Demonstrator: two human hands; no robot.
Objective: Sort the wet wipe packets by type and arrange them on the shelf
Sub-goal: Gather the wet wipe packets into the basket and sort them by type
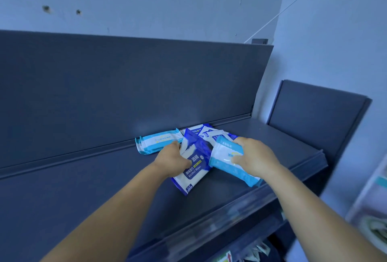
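My left hand (171, 160) grips a dark blue and white plastic alcohol wipes packet (193, 165) lying on the dark grey metal shelf (83, 188). My right hand (254, 158) holds a light blue and white wipes packet (227, 157) just beside it. More blue packets (206, 133) sit behind, and another light blue packet (158, 142) lies by the back wall.

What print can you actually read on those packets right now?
"Alcohol Wipes", with "酒精" above it: dark blue packet under the left hand.
"5%": dark blue packet at the back.
Light blue packet in the right hand, and light blue packet at left: print blurred.
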